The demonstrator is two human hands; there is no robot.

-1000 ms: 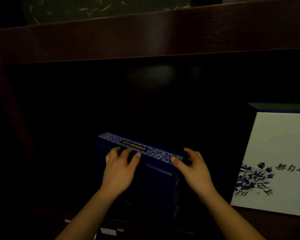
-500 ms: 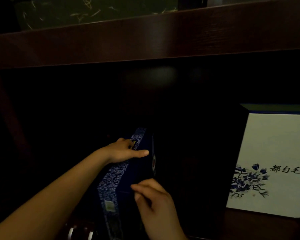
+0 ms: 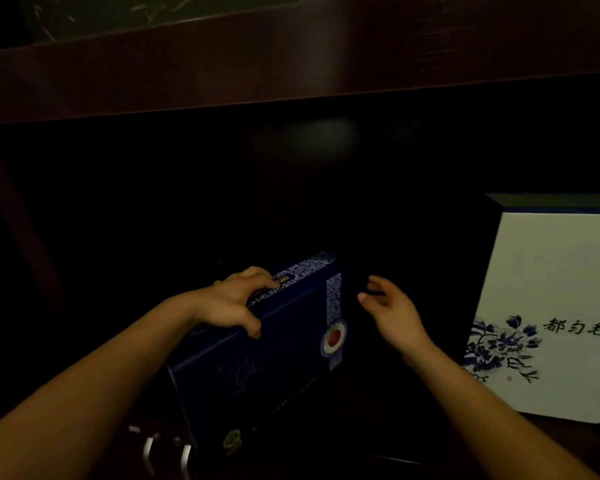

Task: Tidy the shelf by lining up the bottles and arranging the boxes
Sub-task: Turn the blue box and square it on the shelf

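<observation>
A dark blue box [image 3: 257,368] with a patterned blue-and-white edge and a round red-and-white seal stands on edge in the dark shelf bay, its broad face turned toward me and angled. My left hand [image 3: 234,301] grips its top edge, fingers over the patterned strip and thumb on the front face. My right hand [image 3: 390,308] hovers just right of the box's far corner with loosely curled fingers; it holds nothing that I can see. A white box [image 3: 555,289] with blue flowers and black characters stands upright at the right.
A dark wooden shelf board [image 3: 291,60] runs across above the bay. Two metal handles [image 3: 167,455] show low at the left, below the blue box. The bay's back and left side are too dark to make out.
The blue box has swung round, so its broad face with the seal now faces me. My right hand has come off the box's near end and moved up to its right.
</observation>
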